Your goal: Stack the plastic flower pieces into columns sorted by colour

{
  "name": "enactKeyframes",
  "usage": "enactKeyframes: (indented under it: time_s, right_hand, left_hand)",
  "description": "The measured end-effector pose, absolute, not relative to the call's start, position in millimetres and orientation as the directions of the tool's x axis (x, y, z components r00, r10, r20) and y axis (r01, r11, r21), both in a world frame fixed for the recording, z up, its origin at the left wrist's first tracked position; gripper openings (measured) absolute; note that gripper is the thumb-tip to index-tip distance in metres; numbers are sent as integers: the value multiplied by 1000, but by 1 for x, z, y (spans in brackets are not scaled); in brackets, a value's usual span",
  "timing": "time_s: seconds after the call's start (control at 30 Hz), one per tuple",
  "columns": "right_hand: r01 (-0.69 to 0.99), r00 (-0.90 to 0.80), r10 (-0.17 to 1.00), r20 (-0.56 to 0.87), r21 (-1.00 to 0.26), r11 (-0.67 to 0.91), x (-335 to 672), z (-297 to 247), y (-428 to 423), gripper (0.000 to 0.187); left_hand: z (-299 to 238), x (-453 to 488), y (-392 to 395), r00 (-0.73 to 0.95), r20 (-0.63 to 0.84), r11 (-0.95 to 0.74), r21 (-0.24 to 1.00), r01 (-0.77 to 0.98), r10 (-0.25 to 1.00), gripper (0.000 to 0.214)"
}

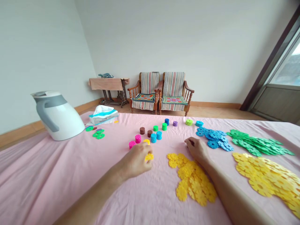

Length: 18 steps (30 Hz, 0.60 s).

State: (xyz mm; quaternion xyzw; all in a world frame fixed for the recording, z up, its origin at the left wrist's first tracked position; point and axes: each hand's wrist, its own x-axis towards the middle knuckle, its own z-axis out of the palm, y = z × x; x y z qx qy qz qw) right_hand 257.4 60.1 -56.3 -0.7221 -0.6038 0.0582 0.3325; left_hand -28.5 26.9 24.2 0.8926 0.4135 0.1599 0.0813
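My left hand (138,159) rests on the pink cloth with its fingers closed round a small stack of yellow snowflake discs (149,157). Just beyond it stand another yellow stack (146,141) and two pink stacks (135,141). My right hand (197,148) lies curled on the cloth beyond a loose heap of yellow discs (191,178); what its fingers hold, if anything, is hidden. Short stacks in blue (156,137), brown (145,131), green (160,127) and purple (175,123) stand in a rough line farther back.
A white kettle (57,115) and a tissue pack (103,115) sit at the left. Loose piles of blue discs (214,137), green discs (255,143) and more yellow discs (269,179) lie at the right. Two wooden chairs (160,92) stand by the far wall.
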Motion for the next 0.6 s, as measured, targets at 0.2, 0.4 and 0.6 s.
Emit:
enactKeyframes:
  time_s: [0.2,0.4,0.6]
  right_hand:
    - [833,266,913,309,-550,-57,257,-55,59,32]
    - [838,269,912,309,-542,-64,257,-56,60,32]
    - [839,262,912,315,-541,-55,259,-57,60,33]
  left_hand:
    - [29,-59,51,562,142,-574,327,751,815,15]
    - [10,-57,54,618,122,-627,243,740,777,15]
    - [6,-53,54,634,102,-641,195,743,766,6]
